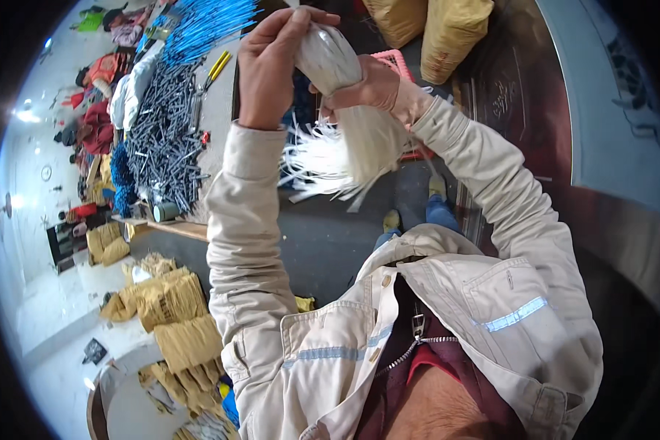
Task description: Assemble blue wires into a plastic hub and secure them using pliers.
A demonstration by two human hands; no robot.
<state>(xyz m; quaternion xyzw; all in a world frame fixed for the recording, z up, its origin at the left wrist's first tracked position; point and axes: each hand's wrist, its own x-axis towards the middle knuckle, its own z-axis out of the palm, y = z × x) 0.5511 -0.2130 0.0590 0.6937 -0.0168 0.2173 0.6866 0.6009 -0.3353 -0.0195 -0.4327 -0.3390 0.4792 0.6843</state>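
A thick bundle of white, glossy plastic strips (370,143) hangs in front of me, its loose ends splayed out below. My right hand (377,88) is wrapped round the bundle's middle. At its folded upper end my left hand (271,62) grips it, thumb and fingers pressed on the strips. Both hands are raised toward the far side of the view. Behind the bundle part of a pink plastic crate (396,61) shows, mostly hidden by my hands and the strips.
Left of me a table (216,95) carries a heap of dark short tube-like pieces (165,125), long blue strips (205,29), yellow-handled pliers (218,66) and a green cup (166,212). Yellow sacks (454,37) stand ahead. A brown panel (520,95) is at right. Several people sit far left.
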